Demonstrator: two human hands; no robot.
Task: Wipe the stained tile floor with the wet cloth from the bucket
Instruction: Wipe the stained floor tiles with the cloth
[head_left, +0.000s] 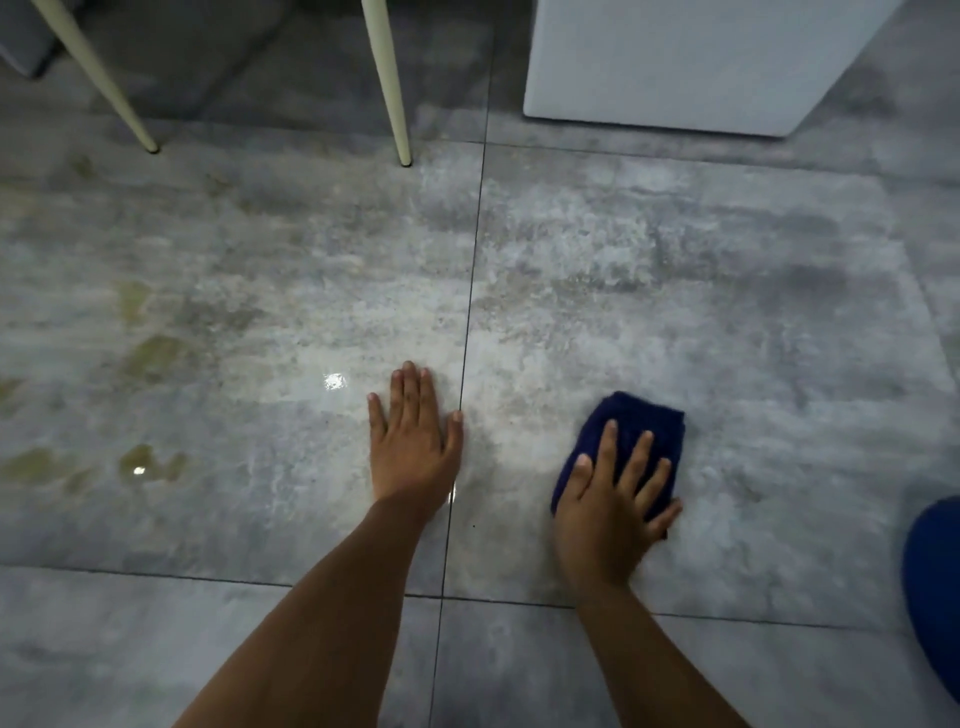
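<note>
A folded dark blue cloth (641, 423) lies on the grey tile floor (675, 291), right of a dark grout line. My right hand (613, 499) presses flat on the cloth's near half with fingers spread and straight. My left hand (415, 436) rests palm down on the bare tile just left of the grout line, fingers straight. Yellowish-green stains (150, 462) spread over the left tile, with wet glossy patches (335, 382) near my left hand. No bucket is in view.
Two cream chair legs (395, 104) stand on the floor at the back left and centre. A white box-shaped cabinet (675, 67) sits at the back right. A blue rounded object (935, 582) shows at the right edge.
</note>
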